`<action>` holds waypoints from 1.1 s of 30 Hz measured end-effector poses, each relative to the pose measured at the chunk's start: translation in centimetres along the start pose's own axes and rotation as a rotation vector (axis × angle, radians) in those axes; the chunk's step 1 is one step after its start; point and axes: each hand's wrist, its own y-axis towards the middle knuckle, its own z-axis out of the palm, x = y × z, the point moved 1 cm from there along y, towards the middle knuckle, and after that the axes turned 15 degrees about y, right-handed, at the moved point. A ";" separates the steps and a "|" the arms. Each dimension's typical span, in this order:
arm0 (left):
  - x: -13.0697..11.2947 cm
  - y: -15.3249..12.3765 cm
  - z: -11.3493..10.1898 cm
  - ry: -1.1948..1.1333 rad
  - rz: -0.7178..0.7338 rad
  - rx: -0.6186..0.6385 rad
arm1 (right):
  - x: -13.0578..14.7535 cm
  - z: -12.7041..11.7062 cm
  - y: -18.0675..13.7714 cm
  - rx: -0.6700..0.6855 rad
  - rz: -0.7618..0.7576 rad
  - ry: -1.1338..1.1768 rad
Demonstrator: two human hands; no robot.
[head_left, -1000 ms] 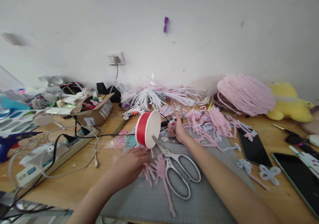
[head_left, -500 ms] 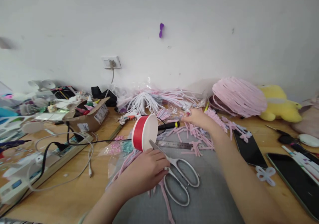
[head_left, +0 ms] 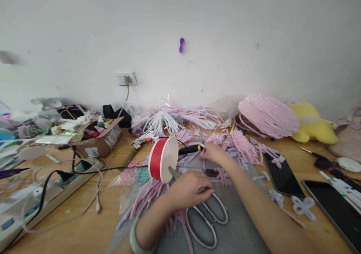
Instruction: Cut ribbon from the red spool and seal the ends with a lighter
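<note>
My left hand (head_left: 193, 188) is over the scissors (head_left: 201, 224), its fingers curled together; anything inside them is hidden. The silver-handled scissors lie on a grey mat (head_left: 237, 209), blade tip by a spool of red ribbon (head_left: 159, 161). Farther out, my right hand (head_left: 216, 154) reaches to the yellow end of a black-handled tool (head_left: 190, 149). Its fingertips are bent together beside pink fuzzy stems (head_left: 217, 139), and what they pinch cannot be made out. More pink and lilac stems (head_left: 145, 195) lie left of my left hand. A metal ruler (head_left: 211, 172) is partly covered.
On the left are a power strip (head_left: 50, 205) with cables and an open cardboard box (head_left: 96, 139). White stems (head_left: 162, 122) lie near the wall. On the right are a pink stem bundle (head_left: 267, 116), a yellow plush toy (head_left: 313, 124) and two phones (head_left: 284, 175).
My left hand has shifted right over the scissors, uncovering the stems beside it. My right hand has drawn back slightly toward me, and the view has tilted up a little.
</note>
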 end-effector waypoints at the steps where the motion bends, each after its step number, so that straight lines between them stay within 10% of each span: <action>1: 0.1 -0.1 0.1 -0.007 0.000 0.001 | 0.0 0.2 0.0 -0.026 -0.011 -0.021; 19: 0.4 -0.4 0.5 -0.108 -0.064 -0.012 | -0.5 -1.2 -0.2 0.000 -0.060 -0.035; 25: 0.2 -0.3 0.2 -0.124 -0.024 0.011 | 1.5 1.6 0.0 -0.076 -0.350 0.077; 33: 0.1 -0.5 0.3 -0.122 -0.031 0.015 | 1.1 2.7 0.2 0.021 -0.299 -0.032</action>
